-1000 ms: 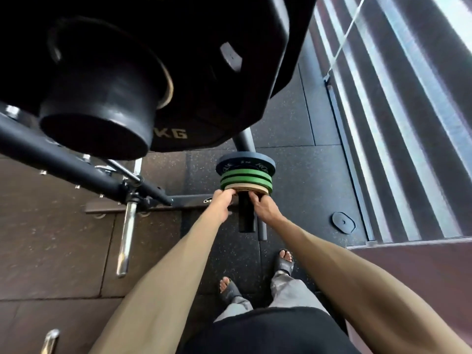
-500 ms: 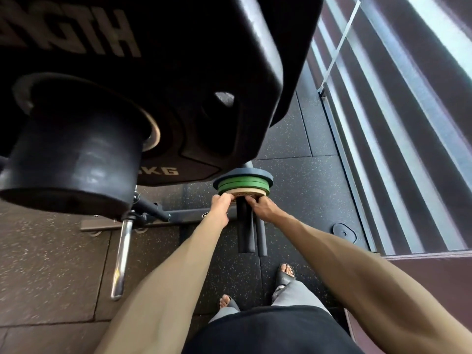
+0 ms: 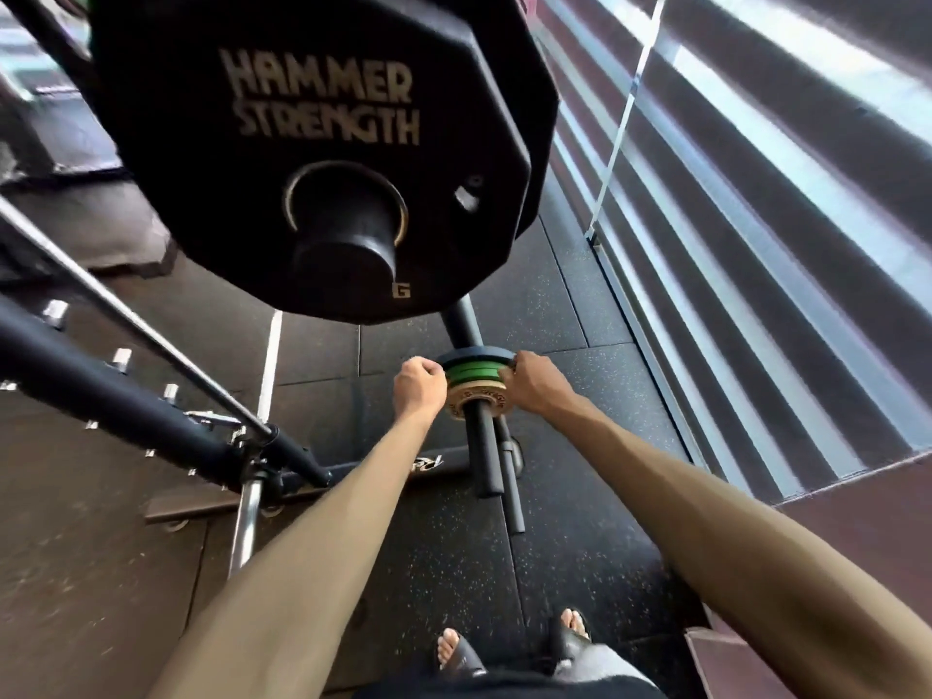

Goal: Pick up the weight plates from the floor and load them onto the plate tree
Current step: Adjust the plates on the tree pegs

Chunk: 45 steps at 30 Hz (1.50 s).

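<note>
A small stack of weight plates sits on a low black peg (image 3: pixel 483 456) of the plate tree: a tan plate (image 3: pixel 476 398) nearest me, green plates (image 3: pixel 471 371) behind it and a dark blue plate (image 3: pixel 471 354) at the back. My left hand (image 3: pixel 418 383) is curled against the stack's left edge. My right hand (image 3: pixel 537 383) grips the stack's right edge with its fingers wrapped round the plates. A big black "Hammer Strength" plate (image 3: pixel 323 143) hangs on an upper peg just above.
A black barbell sleeve and chrome bar (image 3: pixel 166 421) run across the left. The tree's base bar (image 3: pixel 383 471) lies on the black speckled rubber floor. A striped wall (image 3: pixel 756 244) stands at right. My sandalled feet (image 3: pixel 509 643) are below.
My head has lifted, so the big black plate now shows its lettering. Both hands have shifted from the front of the tan plate to the sides of the stack.
</note>
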{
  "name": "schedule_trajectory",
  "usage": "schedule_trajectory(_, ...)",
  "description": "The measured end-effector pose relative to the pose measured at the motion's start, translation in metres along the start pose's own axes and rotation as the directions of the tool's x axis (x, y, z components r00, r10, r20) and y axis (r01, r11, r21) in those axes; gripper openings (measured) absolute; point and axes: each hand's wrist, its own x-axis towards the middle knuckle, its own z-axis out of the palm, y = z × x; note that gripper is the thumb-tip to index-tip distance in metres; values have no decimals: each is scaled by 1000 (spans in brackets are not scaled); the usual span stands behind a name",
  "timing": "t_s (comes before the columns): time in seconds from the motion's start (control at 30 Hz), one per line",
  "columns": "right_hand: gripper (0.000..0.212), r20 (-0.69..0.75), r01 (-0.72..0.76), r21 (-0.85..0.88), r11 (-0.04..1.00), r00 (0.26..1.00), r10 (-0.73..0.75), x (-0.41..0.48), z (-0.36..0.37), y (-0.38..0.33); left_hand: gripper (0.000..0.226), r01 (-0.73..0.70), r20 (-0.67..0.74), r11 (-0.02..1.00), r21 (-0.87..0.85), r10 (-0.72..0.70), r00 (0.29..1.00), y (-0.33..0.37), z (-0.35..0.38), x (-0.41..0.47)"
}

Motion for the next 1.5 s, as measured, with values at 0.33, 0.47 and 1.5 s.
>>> schedule_trajectory(0.33,28,-226,322,37,946,925,-306,-71,-113,-88,30,-145,-184,974,-174,112,977,80,-141,-40)
schedule_trajectory(0.47,28,-269,393,14,920,887,-375,-112,-141,-100,22,-209,-268,942,-261,137,953,98,-181,-90)
schedule_trajectory(1.5,59,-744,659,109,744,551,-378,-173,-183,-193,67,-750,-721,634,187,607,334,199,-234,-151)
